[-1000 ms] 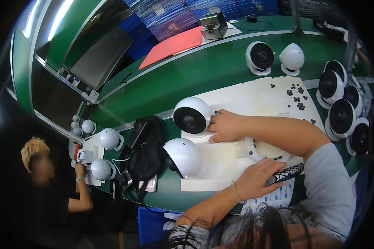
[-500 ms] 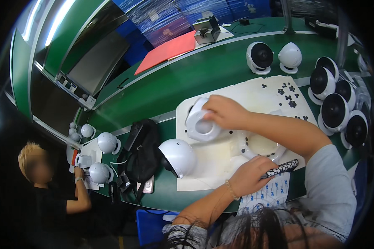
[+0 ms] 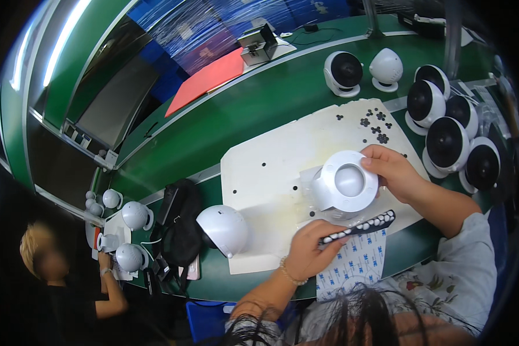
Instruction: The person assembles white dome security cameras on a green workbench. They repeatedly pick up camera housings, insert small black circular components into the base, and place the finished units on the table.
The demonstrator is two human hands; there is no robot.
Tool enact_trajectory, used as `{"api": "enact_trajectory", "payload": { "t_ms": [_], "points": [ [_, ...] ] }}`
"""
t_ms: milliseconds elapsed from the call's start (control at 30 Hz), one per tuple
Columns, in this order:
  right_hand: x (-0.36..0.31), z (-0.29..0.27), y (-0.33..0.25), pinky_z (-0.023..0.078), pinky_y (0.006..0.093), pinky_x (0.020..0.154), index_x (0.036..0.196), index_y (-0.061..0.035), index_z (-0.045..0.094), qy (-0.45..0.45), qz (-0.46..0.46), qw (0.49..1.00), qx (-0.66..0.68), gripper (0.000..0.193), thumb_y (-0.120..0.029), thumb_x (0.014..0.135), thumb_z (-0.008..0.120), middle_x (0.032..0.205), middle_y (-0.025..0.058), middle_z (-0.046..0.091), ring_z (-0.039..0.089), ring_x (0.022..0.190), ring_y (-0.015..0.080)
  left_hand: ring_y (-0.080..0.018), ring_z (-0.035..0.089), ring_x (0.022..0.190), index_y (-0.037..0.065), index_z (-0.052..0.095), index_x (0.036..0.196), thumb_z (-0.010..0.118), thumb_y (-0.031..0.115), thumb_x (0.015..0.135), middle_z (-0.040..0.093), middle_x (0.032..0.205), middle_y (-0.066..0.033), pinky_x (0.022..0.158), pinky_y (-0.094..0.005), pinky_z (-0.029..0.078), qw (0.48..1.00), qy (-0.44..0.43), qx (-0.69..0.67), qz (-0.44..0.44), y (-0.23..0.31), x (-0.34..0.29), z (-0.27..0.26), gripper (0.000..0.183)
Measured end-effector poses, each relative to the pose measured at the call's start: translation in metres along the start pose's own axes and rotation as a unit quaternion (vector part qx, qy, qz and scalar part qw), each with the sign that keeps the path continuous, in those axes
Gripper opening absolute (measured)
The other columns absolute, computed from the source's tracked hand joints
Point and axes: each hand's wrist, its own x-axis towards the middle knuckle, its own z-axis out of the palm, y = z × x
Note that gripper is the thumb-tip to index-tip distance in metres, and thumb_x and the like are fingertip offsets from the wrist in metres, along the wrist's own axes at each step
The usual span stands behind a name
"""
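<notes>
A white plastic stand (image 3: 333, 193) with a round, flat ring base is held by my right hand (image 3: 395, 173), thumb on its rim, over the right part of the cream sheet (image 3: 265, 225). My left hand (image 3: 308, 254) is closed on one end of a black strip with white spots (image 3: 363, 226), just in front of the stand. Beneath the stand lies some clear plastic, mostly hidden. Under the strip is a white backing sheet with blue print (image 3: 354, 268). Left of my hands rests a white dome-shaped housing (image 3: 228, 228), its black face turned left.
Small black pads (image 3: 378, 124) lie scattered on the cream sheet. White round devices with black fronts (image 3: 447, 144) crowd the right side; two more (image 3: 343, 75) stand behind the sheet. A black bag (image 3: 181, 230) lies at the left. Beyond it a person (image 3: 57, 282) works with similar devices.
My right hand has brought the white stand rightward and turned its ring base up toward me. The patterned strip has swung more crosswise in my left hand. The whole view has shifted slightly.
</notes>
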Motion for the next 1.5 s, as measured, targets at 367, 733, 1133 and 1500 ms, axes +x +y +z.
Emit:
{"api": "enact_trajectory", "payload": {
  "t_ms": [367, 733, 1133, 1500],
  "points": [
    [-0.044, 0.01, -0.013, 0.039, 0.0319, 0.071, 0.097, -0.0085, 0.057, -0.075, -0.428, 0.791, -0.43, 0.025, -0.02, 0.076, 0.064, 0.081, 0.0031, 0.055, 0.052, 0.076, 0.0217, -0.0138, 0.055, 0.062, -0.001, 0.06, 0.079, 0.068, 0.003, 0.072, 0.059, 0.072, -0.0085, 0.056, -0.0249, 0.043, 0.982, 0.138, -0.076, -0.104, 0.008, -0.006, 0.003, 0.011],
    [-0.032, 0.003, 0.001, 0.039, 0.0308, 0.071, 0.084, -0.0118, 0.062, -0.066, -0.512, 0.746, -0.42, 0.017, -0.013, 0.068, 0.068, 0.088, -0.0001, 0.059, 0.055, 0.083, 0.0185, -0.016, 0.056, 0.063, -0.002, 0.058, 0.078, 0.067, 0.0, 0.071, 0.06, 0.073, -0.0105, 0.058, -0.0254, 0.044, 0.989, 0.117, -0.071, -0.046, 0.003, -0.006, 0.002, 0.011],
    [-0.036, 0.015, -0.008, 0.041, 0.0312, 0.073, 0.093, -0.016, 0.062, -0.112, -0.528, 0.687, -0.487, 0.027, -0.013, 0.067, 0.064, 0.092, -0.0011, 0.059, 0.055, 0.092, 0.0174, -0.0205, 0.057, 0.062, 0.0, 0.057, 0.077, 0.067, -0.002, 0.07, 0.059, 0.071, -0.0112, 0.057, -0.0274, 0.044, 0.994, 0.11, 0.0, -0.003, 0.004, -0.005, 0.004, 0.013],
    [-0.044, 0.025, -0.006, 0.044, 0.0329, 0.076, 0.117, -0.0088, 0.049, -0.15, -0.373, 0.883, -0.244, 0.043, -0.007, 0.075, 0.061, 0.099, 0.007, 0.054, 0.055, 0.089, 0.0216, -0.0252, 0.056, 0.061, -0.002, 0.056, 0.08, 0.067, -0.005, 0.066, 0.057, 0.069, -0.0135, 0.055, -0.0309, 0.044, 0.993, 0.089, 0.025, 0.067, 0.009, -0.002, 0.007, 0.018]
  ]
}}
